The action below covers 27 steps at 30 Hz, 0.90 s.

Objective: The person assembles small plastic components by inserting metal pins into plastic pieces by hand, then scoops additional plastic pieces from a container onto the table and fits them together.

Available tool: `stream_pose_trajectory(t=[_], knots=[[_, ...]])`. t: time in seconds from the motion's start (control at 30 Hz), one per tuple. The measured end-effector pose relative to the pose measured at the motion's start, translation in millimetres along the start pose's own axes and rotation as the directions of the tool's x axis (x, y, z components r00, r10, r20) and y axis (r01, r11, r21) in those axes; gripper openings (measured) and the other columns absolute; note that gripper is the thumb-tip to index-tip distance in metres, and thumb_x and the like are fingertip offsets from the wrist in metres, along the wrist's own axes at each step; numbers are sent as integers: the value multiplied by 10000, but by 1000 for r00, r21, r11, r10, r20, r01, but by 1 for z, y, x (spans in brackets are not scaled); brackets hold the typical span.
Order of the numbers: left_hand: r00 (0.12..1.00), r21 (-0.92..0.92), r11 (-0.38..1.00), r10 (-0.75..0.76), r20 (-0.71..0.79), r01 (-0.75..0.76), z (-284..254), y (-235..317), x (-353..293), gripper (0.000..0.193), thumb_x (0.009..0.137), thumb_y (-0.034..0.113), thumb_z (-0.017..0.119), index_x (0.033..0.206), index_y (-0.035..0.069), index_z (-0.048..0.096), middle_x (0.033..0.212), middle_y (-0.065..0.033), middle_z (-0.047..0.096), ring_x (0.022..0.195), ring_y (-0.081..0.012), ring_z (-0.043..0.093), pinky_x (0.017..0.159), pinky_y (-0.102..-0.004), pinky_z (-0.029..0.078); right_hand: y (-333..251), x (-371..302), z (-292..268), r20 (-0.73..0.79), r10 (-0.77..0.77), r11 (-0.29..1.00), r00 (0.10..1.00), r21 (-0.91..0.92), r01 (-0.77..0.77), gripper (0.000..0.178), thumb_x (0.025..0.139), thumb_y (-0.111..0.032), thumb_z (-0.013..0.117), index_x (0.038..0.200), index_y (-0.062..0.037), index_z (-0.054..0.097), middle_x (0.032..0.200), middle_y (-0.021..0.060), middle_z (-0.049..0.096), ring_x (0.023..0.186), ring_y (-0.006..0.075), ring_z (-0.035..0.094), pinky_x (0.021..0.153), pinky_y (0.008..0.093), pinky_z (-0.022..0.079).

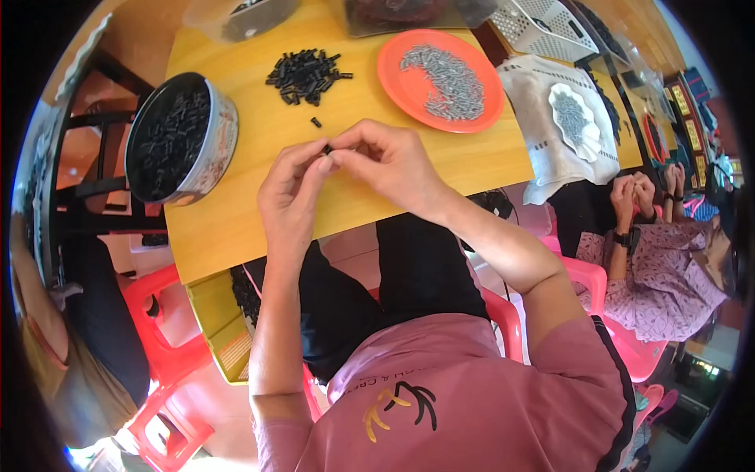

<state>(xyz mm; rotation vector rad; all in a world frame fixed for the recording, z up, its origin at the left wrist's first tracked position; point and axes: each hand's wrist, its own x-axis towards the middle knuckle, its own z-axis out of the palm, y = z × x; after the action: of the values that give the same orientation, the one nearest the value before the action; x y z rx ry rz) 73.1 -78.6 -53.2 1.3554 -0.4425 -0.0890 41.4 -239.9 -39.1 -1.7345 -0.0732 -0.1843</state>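
Note:
Over the near part of the yellow table, my left hand and my right hand meet fingertip to fingertip. Both pinch a small black cylindrical piece, mostly covered by the fingers. Whether a metal pin is also between them is hidden. Just beyond the hands lies a single black piece, and farther off is a heap of similar black pieces. An orange-red plate to the right carries many small silver metal pins or screws.
A round tub full of black pieces stands at the table's left edge. Clear containers sit along the far side. At right, a cloth bears a white scalloped dish of metal bits. Co-workers sit left and right; a yellow crate is below.

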Motion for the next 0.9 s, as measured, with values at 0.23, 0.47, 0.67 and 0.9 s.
stream_pose_trajectory(t=[0.23, 0.47, 0.67, 0.9], knots=[[994, -40, 994, -106, 13, 106, 2, 5, 0, 171, 940, 28, 601, 1095, -35, 633, 966, -105, 672, 848, -156, 646, 781, -270, 512, -13, 7, -33, 135, -400, 735, 906, -544, 406, 111, 851, -102, 688, 926, -20, 684, 780, 88, 662, 650, 183, 641, 577, 283, 496], [993, -39, 993, -106, 60, 108, -2, 0, 1, 195, 948, 49, 596, 1126, -29, 614, 977, -122, 672, 811, -157, 645, 747, -266, 509, -23, 56, -131, 149, -235, 376, 961, -897, 231, 126, 840, -178, 643, 914, -91, 698, 920, 94, 677, 840, 306, 651, 717, 407, 521], [993, -33, 993, -115, 21, 116, 0, -1, 1, 244, 944, 45, 601, 1178, -27, 604, 1004, -115, 661, 838, -142, 631, 756, -268, 513, -13, 69, -140, 258, -115, 165, 959, -948, 274, 121, 832, -156, 641, 905, -90, 711, 959, 115, 663, 837, 326, 650, 714, 425, 522], [986, -50, 984, -167, 22, 168, 1, -1, 1, 253, 934, 31, 610, 1181, -22, 608, 1005, -105, 658, 848, -143, 631, 765, -268, 513, 7, 84, -145, 364, -113, 49, 925, -927, 371, 138, 822, -164, 665, 929, -78, 685, 967, 101, 643, 791, 338, 641, 689, 444, 510]])
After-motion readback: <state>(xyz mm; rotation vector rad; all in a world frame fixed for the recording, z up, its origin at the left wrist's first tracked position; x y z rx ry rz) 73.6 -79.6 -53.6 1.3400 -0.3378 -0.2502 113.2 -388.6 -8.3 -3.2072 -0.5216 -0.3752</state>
